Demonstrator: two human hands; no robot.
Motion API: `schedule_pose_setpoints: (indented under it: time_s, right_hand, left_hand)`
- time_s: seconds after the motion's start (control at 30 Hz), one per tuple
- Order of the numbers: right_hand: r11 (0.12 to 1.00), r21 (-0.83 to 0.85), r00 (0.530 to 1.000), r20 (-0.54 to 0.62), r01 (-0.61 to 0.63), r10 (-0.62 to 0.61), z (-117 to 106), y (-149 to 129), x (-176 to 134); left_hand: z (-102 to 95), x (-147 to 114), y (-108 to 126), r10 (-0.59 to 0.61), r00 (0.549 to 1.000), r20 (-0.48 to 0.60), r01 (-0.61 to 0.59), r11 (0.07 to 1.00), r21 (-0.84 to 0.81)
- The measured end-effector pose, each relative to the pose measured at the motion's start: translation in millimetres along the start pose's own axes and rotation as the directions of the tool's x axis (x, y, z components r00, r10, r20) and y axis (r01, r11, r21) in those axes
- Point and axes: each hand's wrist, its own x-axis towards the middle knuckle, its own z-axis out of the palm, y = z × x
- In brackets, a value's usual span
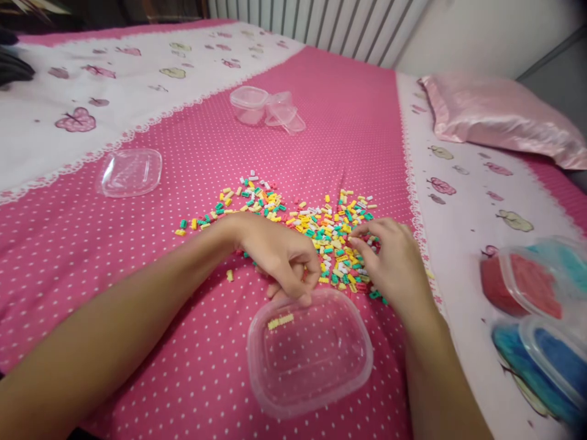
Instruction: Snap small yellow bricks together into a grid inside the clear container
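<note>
Our left hand (pixel 293 263) is curled, its thumb at the far rim of the near tub (pixel 316 385); we cannot tell whether its fingers pinch anything. Our right hand (pixel 397 263) reaches into the right side of the heap (pixel 330 229) with thumb and forefinger drawn close together, but whether a piece sits between them we cannot make out.

Under everything we have the bed (pixel 358 146), with the pillow (pixel 499 116) toward its far right corner. Mid-bed, the heap of small coloured pieces lies loose, strung out sideways, strays off its left end. Between the heap and the bed's near edge sits the near tub, open side up, its longer side running left to right. Toward the bed's right edge stand the red tub (pixel 534 284) and blue tub (pixel 550 366); toward the far edge, a see-through tub (pixel 250 105); toward the left edge, a lid (pixel 132 173).

Smallest is the cream row (pixel 280 321), in the near tub's far left corner. Its long axis runs left to right, right end slightly farther from us; the ends look alike, so we see no front.

We judge ourselves barely started: one short row lies in the tub, and nearly all the pieces remain in the heap.
</note>
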Motion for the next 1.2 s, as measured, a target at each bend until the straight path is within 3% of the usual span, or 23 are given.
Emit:
schedule_pose_setpoints:
  time_s: [0.17, 0.27, 0.3, 0.33, 0.47, 0.67, 0.93, 1.1, 1.2]
  right_hand:
    - [0.968, 0.249, 0.998, -0.059, 0.042, -0.028, -39, -23, -10]
    - [0.971, 0.208, 0.988, 0.078, 0.118, -0.137, -64, -46, -33]
    - [0.972, 0.150, 0.954, 0.215, 0.180, -0.210, -68, -54, -43]
    - [0.966, 0.103, 0.934, 0.248, 0.236, -0.255, -70, -62, -53]
    - [0.956, -0.091, 0.904, 0.362, 0.279, -0.229, -58, -89, -81]
    - [0.933, -0.248, 0.890, 0.436, 0.262, -0.135, -28, -100, -85]
    - [0.978, -0.145, 0.922, 0.378, 0.149, -0.085, -9, -93, -85]
    - [0.979, -0.067, 0.899, 0.412, 0.193, -0.149, -15, -88, -80]
    - [0.952, 0.001, 0.865, 0.418, 0.306, -0.279, -30, -75, -75]
  left_hand:
    - [-1.8, -7, 3, -0.036, 0.999, -0.009, 0.037, 0.999, 0.040]
    - [-2.4, -10, 5, -0.060, 0.998, 0.024, 0.060, 0.998, 0.023]
    - [-2.3, -11, 6, -0.062, 0.998, 0.030, 0.062, 0.998, 0.021]
    - [-2.1, -11, 6, -0.064, 0.997, 0.032, 0.063, 0.998, 0.023]
    - [-1.8, -12, 7, -0.064, 0.997, 0.037, 0.062, 0.997, 0.048]
    - [-1.8, -13, 3, -0.054, 0.999, 0.002, 0.054, 0.989, 0.136]
    - [-2.3, -13, 4, -0.051, 0.998, 0.027, 0.047, 0.990, 0.136]
    - [-1.7, -15, 6, -0.073, 0.997, -0.001, 0.073, 0.990, 0.118]
    - [-1.6, -15, 5, -0.067, 0.998, -0.006, 0.067, 0.990, 0.122]
